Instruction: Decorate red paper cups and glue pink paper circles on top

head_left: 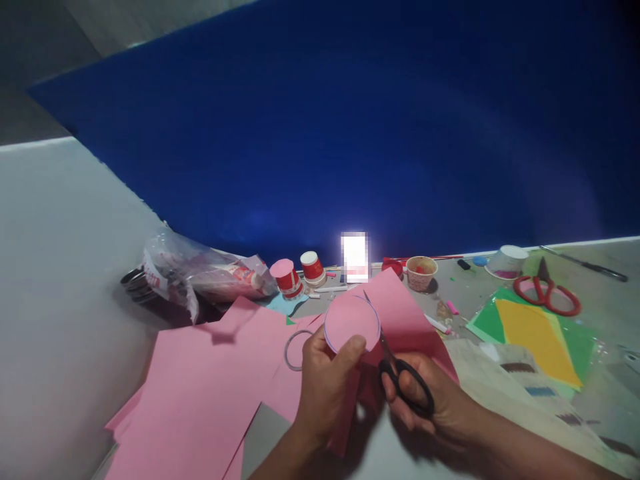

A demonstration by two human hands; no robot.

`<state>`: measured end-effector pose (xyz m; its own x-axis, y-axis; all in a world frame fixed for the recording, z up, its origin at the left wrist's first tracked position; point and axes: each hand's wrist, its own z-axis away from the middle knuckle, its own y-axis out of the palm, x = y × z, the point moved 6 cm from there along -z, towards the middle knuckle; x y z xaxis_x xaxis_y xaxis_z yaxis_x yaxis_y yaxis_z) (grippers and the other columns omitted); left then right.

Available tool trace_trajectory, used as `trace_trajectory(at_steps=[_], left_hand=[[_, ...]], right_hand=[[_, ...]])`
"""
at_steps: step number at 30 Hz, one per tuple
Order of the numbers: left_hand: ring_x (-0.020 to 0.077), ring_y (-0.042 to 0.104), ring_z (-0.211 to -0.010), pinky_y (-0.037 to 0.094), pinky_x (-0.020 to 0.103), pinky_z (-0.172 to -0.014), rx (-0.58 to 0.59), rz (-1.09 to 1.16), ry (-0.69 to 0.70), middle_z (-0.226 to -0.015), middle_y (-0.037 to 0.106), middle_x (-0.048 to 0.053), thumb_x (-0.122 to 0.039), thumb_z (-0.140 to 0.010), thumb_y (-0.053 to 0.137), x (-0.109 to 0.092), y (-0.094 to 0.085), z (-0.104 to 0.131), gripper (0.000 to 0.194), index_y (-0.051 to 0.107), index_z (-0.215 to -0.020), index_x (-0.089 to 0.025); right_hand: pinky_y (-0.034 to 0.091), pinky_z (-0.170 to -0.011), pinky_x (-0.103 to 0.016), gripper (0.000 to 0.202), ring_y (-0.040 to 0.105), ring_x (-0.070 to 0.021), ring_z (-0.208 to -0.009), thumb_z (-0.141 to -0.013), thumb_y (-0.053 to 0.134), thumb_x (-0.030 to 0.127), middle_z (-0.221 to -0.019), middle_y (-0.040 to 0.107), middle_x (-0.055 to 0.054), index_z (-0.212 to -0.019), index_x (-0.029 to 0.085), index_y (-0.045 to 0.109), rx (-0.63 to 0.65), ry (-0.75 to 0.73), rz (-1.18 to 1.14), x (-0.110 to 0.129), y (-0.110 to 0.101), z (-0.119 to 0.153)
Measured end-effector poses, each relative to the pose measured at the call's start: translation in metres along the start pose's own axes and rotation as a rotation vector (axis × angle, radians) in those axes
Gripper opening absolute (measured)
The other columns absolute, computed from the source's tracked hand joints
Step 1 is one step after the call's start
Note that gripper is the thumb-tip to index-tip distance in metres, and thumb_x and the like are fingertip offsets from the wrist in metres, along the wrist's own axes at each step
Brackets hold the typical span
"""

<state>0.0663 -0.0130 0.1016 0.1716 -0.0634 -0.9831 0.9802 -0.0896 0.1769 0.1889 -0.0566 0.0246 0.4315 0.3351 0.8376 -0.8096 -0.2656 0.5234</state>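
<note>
My left hand [327,373] pinches a sheet of pink paper [395,303], its thumb lying on a circle [351,323] outlined in blue. In my right hand [420,397] is a pair of black-handled scissors [406,381], fingers through the loops. The blades run along the right side of the outlined circle, up against the paper. The rest of the sheet curls away behind the scissors to the right. Close beside my left hand lies a grey ring [287,350], on more pink paper [200,387].
Red paper cups [289,283] stand at the back, near a plastic bag [210,267]. To the right are red-handled scissors [547,297], green and yellow sheets [533,337], a small tub [421,273] and a white cup [507,261]. A blue panel [350,133] rises behind.
</note>
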Motion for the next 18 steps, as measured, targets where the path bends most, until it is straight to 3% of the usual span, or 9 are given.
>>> trace_trajectory(at_steps=[2,5,10,18], left_hand=[[0.0151,0.056,-0.064,0.050,0.027,-0.065,-0.069,-0.120,0.043,-0.068,0.067,0.001,-0.047,-0.074,0.083,-0.004,0.000,-0.003,0.034,0.071,-0.076,-0.015],[0.0147,0.054,-0.060,0.048,0.027,-0.062,-0.073,-0.201,0.063,-0.065,0.066,0.000,-0.045,-0.081,0.075,-0.008,-0.003,-0.008,0.030,0.070,-0.074,-0.016],[0.0143,0.052,-0.052,0.044,0.026,-0.051,0.001,-0.227,0.015,-0.056,0.059,0.000,-0.044,-0.081,0.072,-0.008,-0.012,-0.015,0.032,0.062,-0.065,-0.018],[0.0180,0.061,-0.055,0.049,0.026,-0.048,0.137,-0.123,-0.097,-0.061,0.067,0.004,-0.040,-0.075,0.077,-0.009,-0.010,-0.021,0.027,0.070,-0.075,-0.014]], right_hand=[[0.015,-0.037,-0.020,0.076,0.029,-0.0035,-0.035,-0.061,0.082,0.088,-0.047,0.054,0.006,-0.077,0.016,0.062,-0.001,0.005,-0.008,-0.001,0.001,0.001],[0.016,-0.037,-0.020,0.076,0.029,-0.0036,-0.035,-0.060,0.081,0.089,-0.048,0.055,0.005,-0.075,0.017,0.061,0.013,0.008,-0.003,-0.001,0.003,0.002],[0.016,-0.037,-0.019,0.074,0.028,-0.0030,-0.035,-0.067,0.079,0.086,-0.052,0.059,0.003,-0.081,0.014,0.064,0.016,0.017,0.029,0.000,0.004,0.006],[0.015,-0.038,-0.020,0.074,0.029,-0.0028,-0.037,-0.066,0.082,0.084,-0.054,0.061,0.003,-0.082,0.014,0.064,-0.019,0.040,0.064,0.007,-0.001,0.007]])
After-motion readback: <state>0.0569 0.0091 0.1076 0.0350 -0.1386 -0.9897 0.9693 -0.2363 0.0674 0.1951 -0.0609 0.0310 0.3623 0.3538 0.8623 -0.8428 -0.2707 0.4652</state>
